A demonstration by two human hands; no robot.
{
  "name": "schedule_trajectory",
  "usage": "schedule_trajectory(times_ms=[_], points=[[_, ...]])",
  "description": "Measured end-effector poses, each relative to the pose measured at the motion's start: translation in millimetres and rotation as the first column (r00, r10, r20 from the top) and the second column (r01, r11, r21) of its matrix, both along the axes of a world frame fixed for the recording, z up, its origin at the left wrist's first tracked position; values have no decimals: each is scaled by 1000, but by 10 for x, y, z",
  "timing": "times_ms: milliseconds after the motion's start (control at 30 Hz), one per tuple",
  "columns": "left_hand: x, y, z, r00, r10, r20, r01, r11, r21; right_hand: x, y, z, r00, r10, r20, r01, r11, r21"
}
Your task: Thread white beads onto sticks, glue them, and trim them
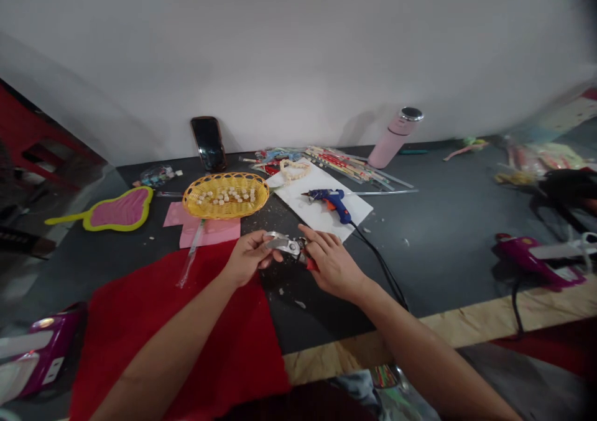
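Note:
A pair of metal cutters (pixel 290 245) with red handles lies between my two hands over the dark table. My right hand (pixel 333 262) is closed round its handles, index finger stretched along the top. The fingertips of my left hand (pixel 252 254) are pinched together at the jaw end; any small piece between them is too small to make out. Just beyond my left hand stands a yellow woven basket (pixel 226 212) with small whitish pieces inside. A blue glue gun (pixel 329 200) lies on a white sheet (pixel 291 202) beyond my right hand.
Red felt (pixel 177 328) and pink sheets (pixel 209 231) lie on the left. Behind are a phone (pixel 208 144), a beaded loop (pixel 295 170), packaged sticks (pixel 345 163) and a pink bottle (pixel 392 141). The glue gun's cable (pixel 382 265) runs right. Purple devices (pixel 536 259) flank the table.

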State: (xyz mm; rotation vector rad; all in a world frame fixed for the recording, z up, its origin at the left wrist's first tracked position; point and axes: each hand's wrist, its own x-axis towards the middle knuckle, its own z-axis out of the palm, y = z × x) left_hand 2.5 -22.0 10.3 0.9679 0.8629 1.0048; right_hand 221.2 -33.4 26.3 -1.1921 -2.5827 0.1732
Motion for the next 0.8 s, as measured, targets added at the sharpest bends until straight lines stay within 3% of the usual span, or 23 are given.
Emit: schedule_trajectory(times_ms=[267, 500, 800], points=[[9, 0, -7, 999, 2, -42, 0, 999, 37, 4, -2, -6, 1000, 3, -17, -3, 1000, -7], [2, 8, -4, 986, 31, -162, -6, 989, 149, 12, 4, -3, 999, 3, -34, -4, 1000, -31], [10, -1, -1, 989, -12, -149, 37, 985, 167, 28, 9, 21, 999, 24, -37, -26, 999, -46]])
